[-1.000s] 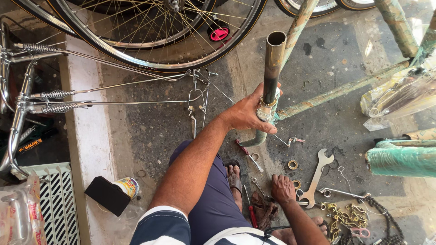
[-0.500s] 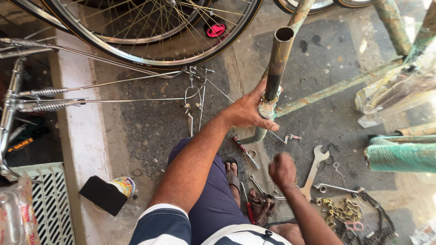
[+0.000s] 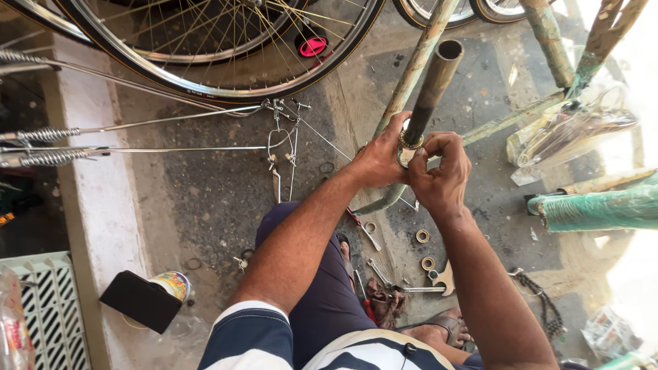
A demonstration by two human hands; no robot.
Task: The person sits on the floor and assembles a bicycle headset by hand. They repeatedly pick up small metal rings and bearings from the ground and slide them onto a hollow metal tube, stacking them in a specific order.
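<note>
Steerer tube point(image 3: 433, 85) of a bicycle fork, dark metal, open at the top, stands right of centre in the upper half of the frame, tilted a little to the right. A brass-coloured threaded ring point(image 3: 411, 142) sits around it, low down, where it meets the pale green frame tube point(image 3: 415, 65).

Left hand point(image 3: 379, 159) wraps the joint from the left, fingers curled, thumb up against the ring. Right hand point(image 3: 441, 177) closes from the right, fingertips pinching the ring's edge. Both hands pressed together on the one spot; the ring lies between the two sets of fingertips, the tube rising clear above them.

To do this well, in my judgement: hold the tube steady with the left, turn the ring with the right only, keep it square to the tube so the thread does not cross.

Lower centre on the concrete floor point(image 3: 205, 192): loose rings point(image 3: 423, 236), a flat spanner point(image 3: 445, 277), a red-handled tool point(image 3: 354, 218). A spoked wheel point(image 3: 226, 48) fills the upper left. Green wrapped roll point(image 3: 596, 209) at right edge.
</note>
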